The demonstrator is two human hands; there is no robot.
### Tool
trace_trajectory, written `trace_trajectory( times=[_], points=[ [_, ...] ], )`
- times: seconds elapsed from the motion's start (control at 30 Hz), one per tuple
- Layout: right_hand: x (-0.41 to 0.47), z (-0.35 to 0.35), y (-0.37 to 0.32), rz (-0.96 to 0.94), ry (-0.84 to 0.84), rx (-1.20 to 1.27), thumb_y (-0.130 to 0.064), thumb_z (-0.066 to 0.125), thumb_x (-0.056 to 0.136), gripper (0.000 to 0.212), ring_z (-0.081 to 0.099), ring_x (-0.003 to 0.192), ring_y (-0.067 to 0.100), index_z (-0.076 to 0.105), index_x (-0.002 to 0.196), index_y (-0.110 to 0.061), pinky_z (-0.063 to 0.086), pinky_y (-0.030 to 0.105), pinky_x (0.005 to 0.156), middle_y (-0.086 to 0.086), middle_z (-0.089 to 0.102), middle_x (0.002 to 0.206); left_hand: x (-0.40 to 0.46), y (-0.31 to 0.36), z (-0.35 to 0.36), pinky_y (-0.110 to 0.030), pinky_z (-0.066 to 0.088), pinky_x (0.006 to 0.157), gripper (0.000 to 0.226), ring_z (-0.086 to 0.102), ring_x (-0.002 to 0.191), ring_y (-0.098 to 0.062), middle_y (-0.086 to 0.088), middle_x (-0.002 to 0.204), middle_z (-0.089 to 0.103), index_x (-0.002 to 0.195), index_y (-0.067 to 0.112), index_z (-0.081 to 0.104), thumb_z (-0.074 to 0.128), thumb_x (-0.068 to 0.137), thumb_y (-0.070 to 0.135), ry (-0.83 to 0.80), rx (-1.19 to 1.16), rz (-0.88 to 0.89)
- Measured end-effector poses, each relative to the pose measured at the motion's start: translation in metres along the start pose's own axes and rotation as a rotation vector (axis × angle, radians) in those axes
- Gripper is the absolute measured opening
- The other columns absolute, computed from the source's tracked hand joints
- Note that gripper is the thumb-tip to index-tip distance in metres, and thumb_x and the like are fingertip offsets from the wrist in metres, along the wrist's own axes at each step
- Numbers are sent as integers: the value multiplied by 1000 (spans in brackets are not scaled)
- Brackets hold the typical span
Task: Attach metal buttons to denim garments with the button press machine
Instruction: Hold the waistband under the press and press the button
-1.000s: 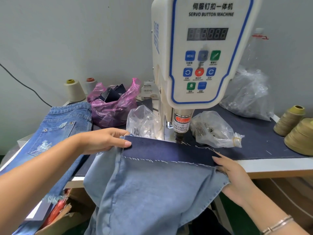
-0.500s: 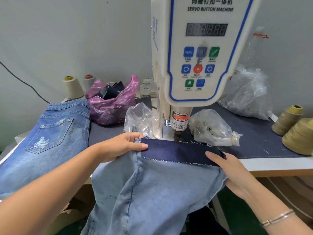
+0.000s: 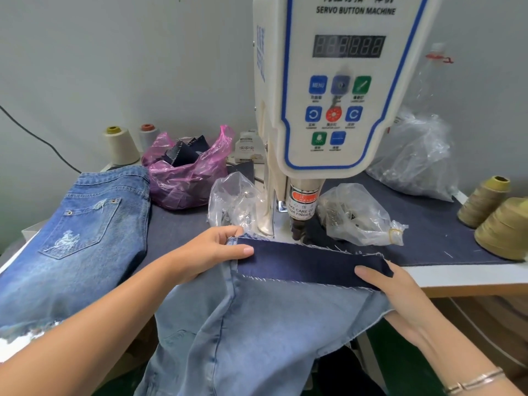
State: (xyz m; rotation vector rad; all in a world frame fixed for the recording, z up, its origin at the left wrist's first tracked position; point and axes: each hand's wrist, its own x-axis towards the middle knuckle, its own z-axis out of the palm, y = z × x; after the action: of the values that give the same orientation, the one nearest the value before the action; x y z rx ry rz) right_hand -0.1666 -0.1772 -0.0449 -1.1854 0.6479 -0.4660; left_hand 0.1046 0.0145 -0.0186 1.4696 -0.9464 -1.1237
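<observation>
A light blue denim garment hangs over the table's front edge, its dark navy waistband lying flat just in front of the press head of the white button machine. My left hand pinches the waistband's left end, thumb on top. My right hand holds the right end, thumb on top and fingers under the cloth. Two clear bags of metal parts flank the press head.
Finished blue jeans lie at the left. A pink bag of dark scraps and two thread cones stand behind them. Tan thread cones sit at the right, a large clear bag behind.
Both hands have shifted the waistband slightly to the right and closer under the press head. The view has moved nearer the machine.
</observation>
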Motion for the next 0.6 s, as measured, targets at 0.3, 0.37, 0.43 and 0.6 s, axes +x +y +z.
trace_trajectory(
  times=[0.3,0.37,0.43,0.6],
  points=[
    [-1,-8,2,40,64,-47,-21,78,65,31,69,98,26,73,96,-18,55,39,82,9,71,108,5,-7,10,-31,50,89,40,63,92,-20,-7,96,66,95,-4,62,76,75,28,22,26,41],
    [0,-3,3,47,69,-4,-15,72,74,17,70,92,26,73,90,-20,56,33,69,12,72,105,8,-9,10,-34,48,90,48,62,94,-22,-12,100,65,104,-10,54,70,81,29,27,-2,21],
    [4,0,4,34,94,45,-10,65,84,16,70,93,27,72,97,-17,56,34,70,13,72,105,12,-11,10,-32,47,84,40,61,88,-19,-10,95,65,97,-4,57,68,83,32,38,-41,12],
    [11,7,-1,-31,149,131,-11,58,91,20,71,89,26,68,109,-12,57,29,61,12,73,102,18,-4,19,-16,45,60,24,58,63,-5,7,69,62,64,25,60,67,84,37,95,-91,11]
  ],
)
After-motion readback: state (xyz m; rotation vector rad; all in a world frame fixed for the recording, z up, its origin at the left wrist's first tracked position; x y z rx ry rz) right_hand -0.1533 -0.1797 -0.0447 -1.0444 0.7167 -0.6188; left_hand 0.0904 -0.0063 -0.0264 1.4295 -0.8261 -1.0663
